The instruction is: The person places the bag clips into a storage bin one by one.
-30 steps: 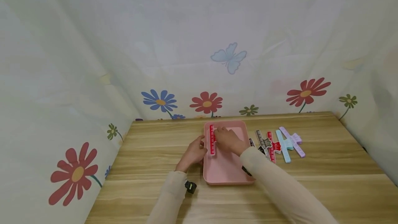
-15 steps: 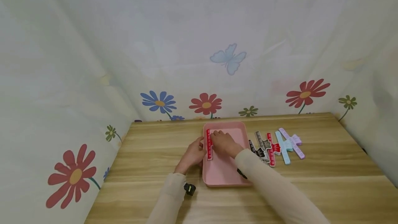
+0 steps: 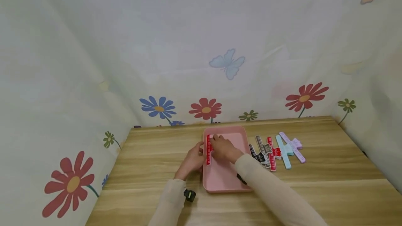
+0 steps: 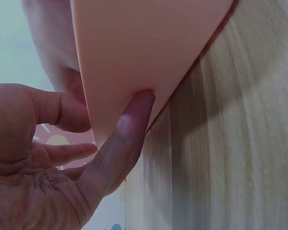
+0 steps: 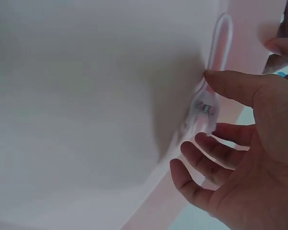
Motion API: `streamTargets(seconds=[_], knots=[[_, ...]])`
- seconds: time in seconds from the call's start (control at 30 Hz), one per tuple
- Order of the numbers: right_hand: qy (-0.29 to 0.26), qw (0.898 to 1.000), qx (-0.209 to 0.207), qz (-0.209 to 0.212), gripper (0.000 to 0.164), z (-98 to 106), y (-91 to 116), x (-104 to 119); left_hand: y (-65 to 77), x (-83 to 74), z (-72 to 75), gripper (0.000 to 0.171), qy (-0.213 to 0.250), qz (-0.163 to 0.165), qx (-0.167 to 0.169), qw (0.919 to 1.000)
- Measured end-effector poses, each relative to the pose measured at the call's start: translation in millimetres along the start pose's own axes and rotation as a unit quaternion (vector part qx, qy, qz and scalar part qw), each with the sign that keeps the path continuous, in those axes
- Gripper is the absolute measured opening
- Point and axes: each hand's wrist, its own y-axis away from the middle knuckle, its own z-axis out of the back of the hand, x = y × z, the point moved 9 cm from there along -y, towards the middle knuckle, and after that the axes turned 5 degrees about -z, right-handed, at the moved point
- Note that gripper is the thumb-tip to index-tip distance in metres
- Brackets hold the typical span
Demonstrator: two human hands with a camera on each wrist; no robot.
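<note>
My right hand (image 3: 222, 148) is inside the pink tray (image 3: 222, 179), near its left wall. It holds a red clip (image 3: 208, 151) with a white pattern, its long bar lying along that wall. In the right wrist view, the thumb and fingers sit on either side of the clip's clear spring part (image 5: 205, 108). Outside the tray's left wall is my left hand (image 3: 192, 159). One of its fingertips (image 4: 143, 98) presses the outer wall low down in the left wrist view, and another bent finger reaches the rim. The right hand covers part of the clip.
To the right of the tray several clips lie in a row on the wooden table (image 3: 150, 170): a black clip (image 3: 260, 157), a grey clip (image 3: 267, 148), another red clip (image 3: 276, 152), a light-blue clip (image 3: 287, 149) and a purple clip (image 3: 296, 144). A flowered curtain stands behind.
The red clip has moved left with my right hand, from the tray floor to close beside its left wall. My left hand stays at the tray's side. The head view has shifted slightly.
</note>
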Motion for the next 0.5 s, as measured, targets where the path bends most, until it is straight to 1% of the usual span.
streamTargets(seconds=[0.1, 0.27, 0.4, 0.5], knots=[[0.006, 1.000, -0.005, 0.005, 0.056, 5.1, 4.2, 2.2, 1.2, 2.5, -0.2, 0.060, -0.004, 0.009, 0.001, 0.9999], [0.017, 0.999, -0.026, 0.013, 0.060, 17.3, 9.3, 3.7, 1.2, 1.8, 1.1, 0.059, -0.003, 0.008, -0.002, 1.0000], [0.010, 0.999, -0.032, 0.021, 0.062, 26.7, 16.7, 5.8, 2.3, 4.1, 1.1, 0.060, 0.006, 0.017, -0.002, 0.9998], [0.001, 0.999, -0.035, 0.018, 0.063, 37.2, 25.5, 5.1, 1.6, 3.8, 0.0, 0.060, 0.004, 0.017, 0.000, 0.9998]])
